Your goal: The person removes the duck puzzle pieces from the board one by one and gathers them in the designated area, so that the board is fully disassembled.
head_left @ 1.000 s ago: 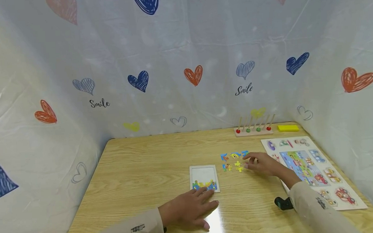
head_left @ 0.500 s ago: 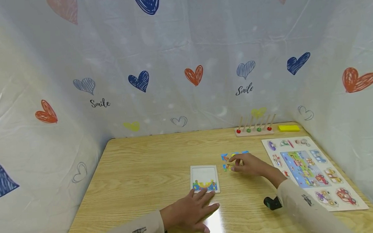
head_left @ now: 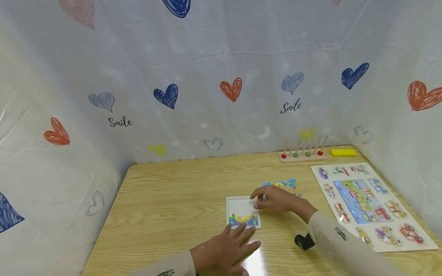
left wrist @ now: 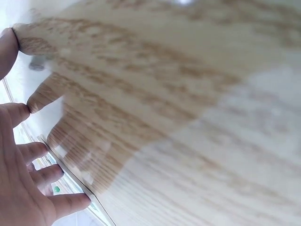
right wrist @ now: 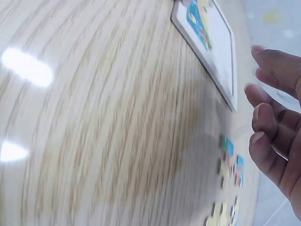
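Observation:
My left hand [head_left: 226, 251] lies flat, its spread fingertips touching the near edge of a small white puzzle tray [head_left: 228, 206]. Blue and yellow puzzle pieces [head_left: 243, 221] fill the tray's lower part; the upper part shows bare white. Over the tray's right edge hovers my right hand [head_left: 276, 199], its fingers bent, thumb and index tips a little apart. No piece shows at its fingertips in the right wrist view, though the gap is partly hidden. Beyond that hand lie loose jigsaw pieces [head_left: 292, 183], some covered by it in the head view.
A large picture board [head_left: 358, 200] with vehicle shapes lies at the right. Behind it stand a wooden peg rack [head_left: 302, 157] with red and green beads and a yellow block [head_left: 343, 153]. A heart-print curtain [head_left: 189, 66] borders the table.
The right hand has moved left, from the right side of the loose pieces, across them, to the tray's right edge. My left hand stays almost still at the tray.

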Tool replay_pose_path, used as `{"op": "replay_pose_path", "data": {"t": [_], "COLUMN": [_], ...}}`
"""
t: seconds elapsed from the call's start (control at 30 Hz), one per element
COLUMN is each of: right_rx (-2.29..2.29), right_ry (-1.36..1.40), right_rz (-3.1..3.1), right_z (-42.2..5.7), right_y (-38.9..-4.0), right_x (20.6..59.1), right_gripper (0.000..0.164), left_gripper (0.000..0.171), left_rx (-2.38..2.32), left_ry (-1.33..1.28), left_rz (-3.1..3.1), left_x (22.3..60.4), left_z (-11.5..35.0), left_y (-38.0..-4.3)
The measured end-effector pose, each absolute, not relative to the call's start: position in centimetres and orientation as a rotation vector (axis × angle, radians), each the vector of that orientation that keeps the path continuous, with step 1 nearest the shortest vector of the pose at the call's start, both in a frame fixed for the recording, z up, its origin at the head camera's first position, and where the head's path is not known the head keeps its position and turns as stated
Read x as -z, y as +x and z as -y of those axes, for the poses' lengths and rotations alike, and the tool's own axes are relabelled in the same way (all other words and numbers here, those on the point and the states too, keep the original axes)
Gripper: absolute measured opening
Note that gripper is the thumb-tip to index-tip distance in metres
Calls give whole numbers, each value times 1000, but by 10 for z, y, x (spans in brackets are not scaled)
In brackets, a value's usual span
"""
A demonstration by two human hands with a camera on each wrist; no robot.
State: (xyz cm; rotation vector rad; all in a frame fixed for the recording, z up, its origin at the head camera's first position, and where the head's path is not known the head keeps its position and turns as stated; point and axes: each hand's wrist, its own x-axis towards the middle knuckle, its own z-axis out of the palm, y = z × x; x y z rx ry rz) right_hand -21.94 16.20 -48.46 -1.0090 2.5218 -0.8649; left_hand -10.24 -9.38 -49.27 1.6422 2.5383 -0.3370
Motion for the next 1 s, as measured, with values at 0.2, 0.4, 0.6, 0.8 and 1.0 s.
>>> {"op": "replay_pose_path", "data": {"t": [0.2,0.4,0.6,0.8,1.0], "right_rx": [838,766,715,711,701], "right_ry": [-1101,-1112,-1066,-1062,-1046], "right_rz": [-2468,-2447,-2415,-2380,-2374], "right_z": [-137,-117,-107,-102,-100], "right_y": [-217,-216,-215,-213,-214], "right_x": [485,488,489,487,487], "right_gripper": [26,27,29,29,27], "left_gripper": [78,79,79,79,78], "left_rx": [313,294,312,304,288], "left_ry": [1625,1585,1595,1601,1631], "left_rz": [-2523,-2501,-2509,-2511,-2520], "left_x": [495,497,498,497,495], "left_z": [94,93,94,94,95], "left_y": [-104,-105,-105,-105,-105]}}
